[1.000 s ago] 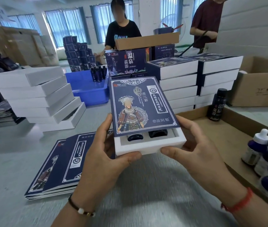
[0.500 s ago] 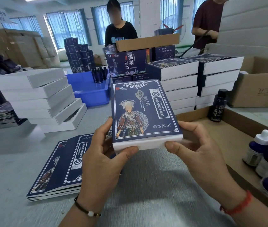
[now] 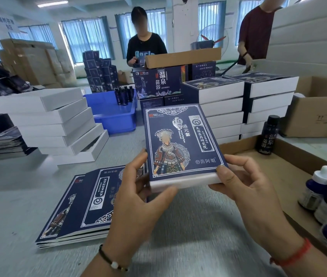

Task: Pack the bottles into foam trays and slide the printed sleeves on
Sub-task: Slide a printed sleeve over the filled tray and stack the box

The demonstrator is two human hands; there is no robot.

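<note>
A grey worktop [image 3: 14,216] spreads across a packing room, stacked with white foam trays [image 3: 58,124] at left and sleeved boxes [image 3: 244,104] at the back right. A blue plastic tub [image 3: 116,118] sits between them with dark bottles standing in it. A brown cardboard box [image 3: 278,172] lies open at right, holding white-capped dropper bottles [image 3: 318,186] and one tall black-capped bottle [image 3: 268,134].

Held above the worktop at centre is a flat rectangular box: a navy printed sleeve [image 3: 182,142] fully covers a white foam tray [image 3: 184,181], whose smooth near edge alone shows below the glossy card. Its long axis runs away from the viewer, leaning slightly left, with the print upright toward the camera.

The left hand [image 3: 138,198] grasps the box's near left corner, thumb across the white edge, fingers along the side. The right hand [image 3: 246,184] pinches the near right corner, thumb on the sleeve's top face, fingers curled beneath and beside.

A pile of flattened sleeves [image 3: 82,206] lies on the worktop just left of the left hand. Two people stand working at the far side.
</note>
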